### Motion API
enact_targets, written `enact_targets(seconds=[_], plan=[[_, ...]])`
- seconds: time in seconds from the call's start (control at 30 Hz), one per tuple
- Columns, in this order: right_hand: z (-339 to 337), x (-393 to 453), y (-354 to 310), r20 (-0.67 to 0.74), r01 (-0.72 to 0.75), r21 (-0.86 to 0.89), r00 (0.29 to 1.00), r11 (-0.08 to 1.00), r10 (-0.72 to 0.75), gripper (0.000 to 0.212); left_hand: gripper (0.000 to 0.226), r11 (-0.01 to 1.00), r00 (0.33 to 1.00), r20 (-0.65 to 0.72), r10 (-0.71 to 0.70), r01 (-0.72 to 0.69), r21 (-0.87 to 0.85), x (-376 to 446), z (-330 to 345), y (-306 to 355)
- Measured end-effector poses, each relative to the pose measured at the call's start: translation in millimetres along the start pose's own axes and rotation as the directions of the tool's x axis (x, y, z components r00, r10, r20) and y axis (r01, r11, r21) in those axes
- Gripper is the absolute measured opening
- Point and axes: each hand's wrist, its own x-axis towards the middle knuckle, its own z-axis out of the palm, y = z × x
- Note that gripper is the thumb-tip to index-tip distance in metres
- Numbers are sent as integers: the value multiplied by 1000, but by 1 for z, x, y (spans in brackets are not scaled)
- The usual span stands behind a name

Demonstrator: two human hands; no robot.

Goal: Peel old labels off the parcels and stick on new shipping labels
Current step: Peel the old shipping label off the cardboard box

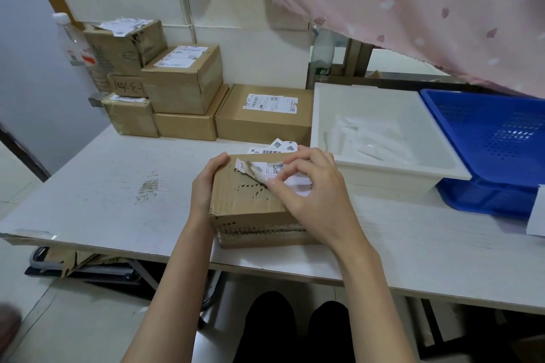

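Right hand (312,194) over the top of the box (247,200), thumb and forefinger curled and pinching the lifted edge of the old label (274,174); other fingers bent loosely above it. Label half peeled, its left end curled up, brown torn patches of card bared on the box top where paper has come away. Left hand (206,183) curled round the box's left side, thumb over the top far corner, fingers hidden behind the wall. Box standing on the table (118,186) near the front edge, its front face ragged and torn along the bottom.

Behind the box, loose labels (274,149) on the table, partly hidden by it and by the right hand; number hard to tell. Far left, a stack of six parcels (182,82) against the wall, some carrying labels, print too small to read. One white tub (383,177) to the right with clear bags inside, number uncertain. One blue basket (483,194) just beside the tub, cut off by the frame's right edge. Two bottles: one (73,47) behind the stack, one (323,56) behind the tub, half hidden under a pink curtain (413,9). White sheet (536,212) at the right edge, cut off.
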Motion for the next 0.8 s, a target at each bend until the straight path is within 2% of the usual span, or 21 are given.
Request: enact_targets(seconds=[0.1,0.23,0.3,0.4,0.47,0.57,0.67,0.8], plan=[[0,-1,2,24,23,-77,999,997,-22,16,62,1000,1000,2,-7,7,-1,-2,1,1],[4,-2,3,-117,-9,-47,993,999,3,19,43,1000,1000,-1,8,-8,-14,-2,1,1],[4,-1,3,-136,-17,-25,991,1000,13,18,40,1000,1000,-5,16,-16,-10,-2,1,1],[2,2,2,-67,-29,-26,997,999,27,12,34,1000,1000,1,24,-24,1,-3,3,1],[1,3,0,-4,-20,-60,1000,998,20,14,27,999,999,-9,38,-38,-4,-4,4,2],[5,3,-2,16,19,-122,1000,992,-18,23,27,999,999,0,54,-54,-6,-4,5,2],[14,4,1,-80,52,-220,994,974,-71,23,27,999,999,11,51,-51,-15,-6,6,3],[21,4,2,-249,-46,-217,968,975,-10,18,25,997,997,-11,73,-73,-7,-8,7,3]])
